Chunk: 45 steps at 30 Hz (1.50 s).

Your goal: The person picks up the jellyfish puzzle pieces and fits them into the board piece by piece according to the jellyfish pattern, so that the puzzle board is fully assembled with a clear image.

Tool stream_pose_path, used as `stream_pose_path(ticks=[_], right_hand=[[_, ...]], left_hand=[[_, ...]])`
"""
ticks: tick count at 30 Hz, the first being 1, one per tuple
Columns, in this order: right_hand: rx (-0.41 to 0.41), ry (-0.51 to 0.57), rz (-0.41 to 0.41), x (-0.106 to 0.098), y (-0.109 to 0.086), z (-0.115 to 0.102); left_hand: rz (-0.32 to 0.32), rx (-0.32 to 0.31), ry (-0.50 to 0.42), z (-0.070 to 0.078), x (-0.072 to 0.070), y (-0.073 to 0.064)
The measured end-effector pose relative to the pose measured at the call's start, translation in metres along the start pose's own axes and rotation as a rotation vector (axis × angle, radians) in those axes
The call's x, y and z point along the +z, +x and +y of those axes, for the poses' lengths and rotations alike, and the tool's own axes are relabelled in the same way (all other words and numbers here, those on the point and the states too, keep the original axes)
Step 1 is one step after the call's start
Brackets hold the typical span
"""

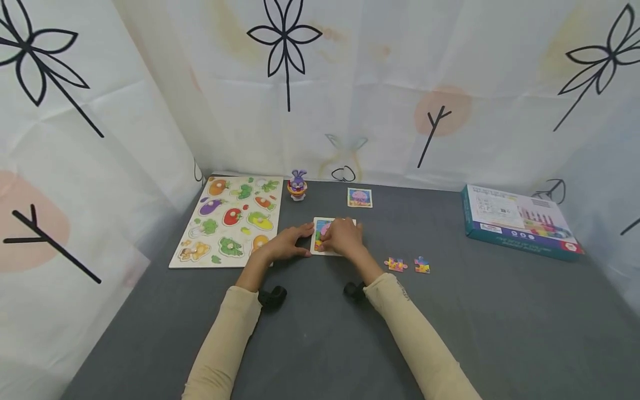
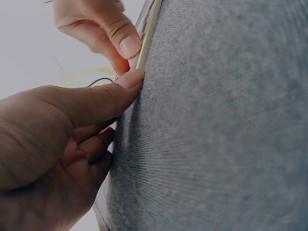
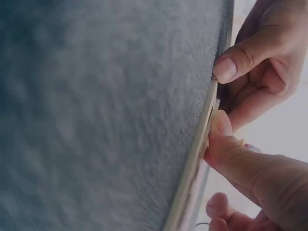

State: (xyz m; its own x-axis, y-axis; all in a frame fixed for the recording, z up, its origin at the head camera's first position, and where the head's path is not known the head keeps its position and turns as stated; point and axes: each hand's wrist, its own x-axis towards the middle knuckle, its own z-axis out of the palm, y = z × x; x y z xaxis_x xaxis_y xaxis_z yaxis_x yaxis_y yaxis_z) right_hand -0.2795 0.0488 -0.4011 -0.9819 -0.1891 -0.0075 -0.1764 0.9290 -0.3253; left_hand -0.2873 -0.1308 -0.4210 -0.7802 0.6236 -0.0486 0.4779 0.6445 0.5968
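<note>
A small white-bordered picture puzzle board (image 1: 319, 228) lies flat on the grey table, partly covered by my hands. My left hand (image 1: 286, 243) steadies its left edge, thumb at the near corner and fingers farther up. In the left wrist view the left thumb (image 2: 108, 98) touches the rim. My right hand (image 1: 344, 238) bends over the board, thumb and index finger pinching a puzzle piece at its surface; the fingers hide most of that piece. Two loose jigsaw pieces (image 1: 396, 264) lie to the right of the right wrist. A small picture card (image 1: 360, 198) lies behind the board.
On the left lies a large vegetable peg board (image 1: 240, 260). A purple bunny figure (image 1: 297, 186) stands at the back, beside that board. A teal-edged box (image 1: 520, 219) lies at the far right. White patterned cloth (image 1: 350, 100) hangs behind the table.
</note>
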Motion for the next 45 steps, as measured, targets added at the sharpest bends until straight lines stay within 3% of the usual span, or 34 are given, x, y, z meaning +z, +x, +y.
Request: stream_pose_path(ticks=[5, 9, 14, 19, 23, 30, 37, 42, 45], right_hand=[[0.003, -0.011, 0.016, 0.000, 0.002, -0.001], [-0.048, -0.139, 0.028, -0.003, 0.004, -0.012], [-0.120, -0.239, -0.042, -0.007, 0.004, -0.023], [-0.066, -0.155, -0.114, -0.007, 0.003, -0.018], [-0.033, -0.061, -0.100, -0.005, 0.002, -0.012], [-0.033, -0.006, -0.066, -0.004, 0.000, -0.005], [-0.110, 0.041, -0.047, -0.005, -0.004, 0.001], [-0.197, 0.209, -0.077, -0.011, -0.010, 0.022], [-0.192, 0.290, -0.108, -0.019, -0.016, 0.036]], left_hand=[[-0.003, 0.015, 0.000, 0.001, -0.004, -0.003], [0.012, 0.030, -0.015, 0.003, -0.006, -0.003], [0.022, 0.058, -0.028, 0.003, -0.002, -0.003], [0.003, 0.041, -0.036, 0.003, 0.003, -0.002], [0.011, 0.030, -0.022, 0.000, 0.003, -0.002], [0.013, 0.058, 0.011, -0.002, 0.001, -0.001], [0.005, 0.032, -0.003, -0.001, 0.000, -0.002], [-0.006, 0.017, 0.021, 0.002, 0.000, -0.001], [-0.008, 0.010, 0.030, 0.003, 0.000, -0.001]])
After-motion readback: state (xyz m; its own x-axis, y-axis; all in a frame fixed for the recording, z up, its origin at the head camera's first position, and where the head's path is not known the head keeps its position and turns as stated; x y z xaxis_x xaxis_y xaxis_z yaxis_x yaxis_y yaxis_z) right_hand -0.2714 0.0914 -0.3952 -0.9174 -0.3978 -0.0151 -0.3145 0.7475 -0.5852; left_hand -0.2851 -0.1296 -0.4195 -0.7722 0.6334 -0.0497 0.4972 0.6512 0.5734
